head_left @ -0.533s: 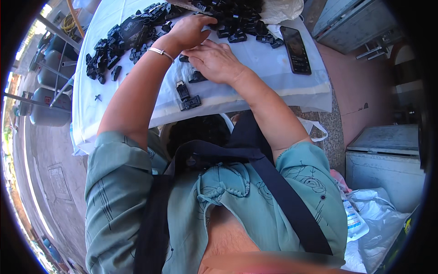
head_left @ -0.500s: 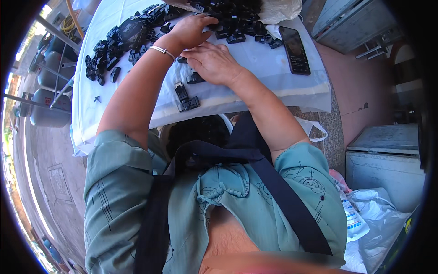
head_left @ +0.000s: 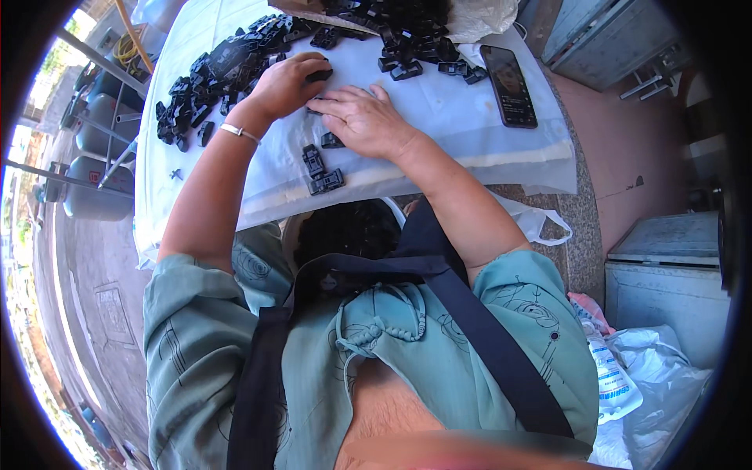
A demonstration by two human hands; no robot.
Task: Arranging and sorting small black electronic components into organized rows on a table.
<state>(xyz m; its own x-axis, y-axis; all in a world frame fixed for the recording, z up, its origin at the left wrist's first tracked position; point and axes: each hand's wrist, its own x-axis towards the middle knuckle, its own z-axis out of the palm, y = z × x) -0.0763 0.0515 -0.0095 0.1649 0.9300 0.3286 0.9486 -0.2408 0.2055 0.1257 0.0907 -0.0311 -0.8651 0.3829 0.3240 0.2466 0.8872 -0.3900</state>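
Observation:
My left hand (head_left: 288, 84) is closed, its fingers curled over a small black plastic part (head_left: 319, 76) just above the white-covered table. Beside it, my right hand (head_left: 365, 121) lies low over the table with its fingers stretched toward the left hand. A black piece (head_left: 332, 140) shows partly from beneath the right palm. Something dark peeks out under its fingertips, mostly hidden. Nearer to me, two black plastic parts (head_left: 319, 170) touch each other, one upright in the view and one crosswise.
A large heap of black parts (head_left: 227, 66) spreads across the far left, and another pile (head_left: 407, 47) lies at the far side. A phone (head_left: 509, 86) rests at the right. Below the table edge stands a tub (head_left: 348, 231) of dark pieces. A small dark cross-shaped bit (head_left: 176, 174) lies left.
My left hand has drawn back from the far pile, nearer to me and leftward, and now has a black part in it. The right hand has stayed nearly in place.

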